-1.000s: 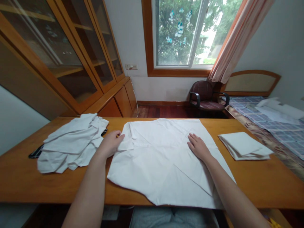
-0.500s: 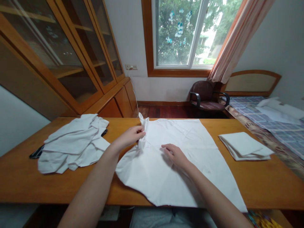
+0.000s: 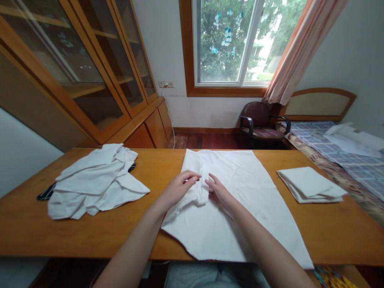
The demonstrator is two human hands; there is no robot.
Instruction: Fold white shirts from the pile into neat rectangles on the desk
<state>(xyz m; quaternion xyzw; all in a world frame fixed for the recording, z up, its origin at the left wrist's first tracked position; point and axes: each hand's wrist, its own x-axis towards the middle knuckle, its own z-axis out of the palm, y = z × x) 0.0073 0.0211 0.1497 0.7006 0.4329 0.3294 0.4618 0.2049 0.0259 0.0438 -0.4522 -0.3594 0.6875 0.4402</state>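
A large white cloth (image 3: 240, 224) lies spread on the wooden table in front of me. Its left part is folded over toward the middle, and the folded edge (image 3: 204, 192) runs between my hands. My left hand (image 3: 182, 187) is closed on this folded part, thumb and forefinger together. Just right of the edge, my right hand (image 3: 221, 195) has its fingers bent and a little apart, the tips by the fold. Whether they touch it is hard to see.
Left on the table (image 3: 27, 228) is a crumpled heap of white cloth (image 3: 93, 180) with dark striped fabric beneath. A folded white cloth stack (image 3: 310, 184) lies at the right. Beyond stand a glass-fronted cabinet (image 3: 120, 108), a chair (image 3: 261, 120) and a bed (image 3: 336, 140).
My left hand has moved right with the cloth's left side, which now lies folded inward. My right hand has shifted slightly up to the fold. A corner of the left heap now spreads further right.
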